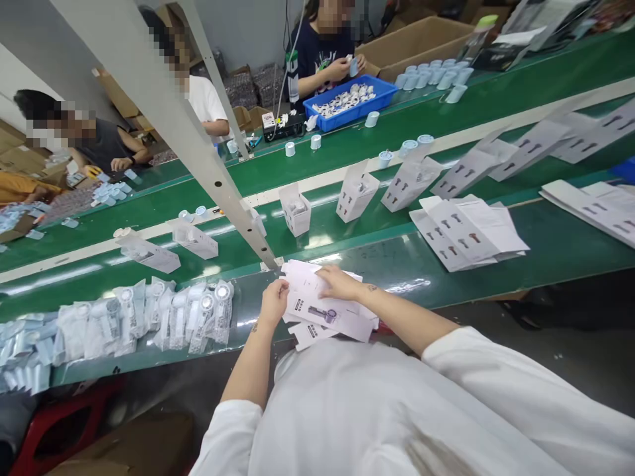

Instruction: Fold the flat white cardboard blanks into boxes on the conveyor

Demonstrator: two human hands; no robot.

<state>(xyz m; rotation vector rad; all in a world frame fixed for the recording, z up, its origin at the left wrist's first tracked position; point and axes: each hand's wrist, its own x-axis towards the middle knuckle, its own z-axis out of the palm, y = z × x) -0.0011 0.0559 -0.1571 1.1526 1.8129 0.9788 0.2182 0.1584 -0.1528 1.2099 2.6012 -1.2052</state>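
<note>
A flat printed white carton, with a picture of a handheld device on it, lies on top of other flat cartons at the bench edge in front of me. My left hand is closed at the carton's left edge, thumb and fingers pinching it. Across the carton's upper right lies my right hand, its fingers spread on the surface. Beneath, another carton flap sticks out towards my shirt.
Bagged devices lie in rows at left. Filled upright boxes stand along the green conveyor. A stack of flat cartons is at right. A slanting metal post rises ahead. Across the line, co-workers sit near a blue tray.
</note>
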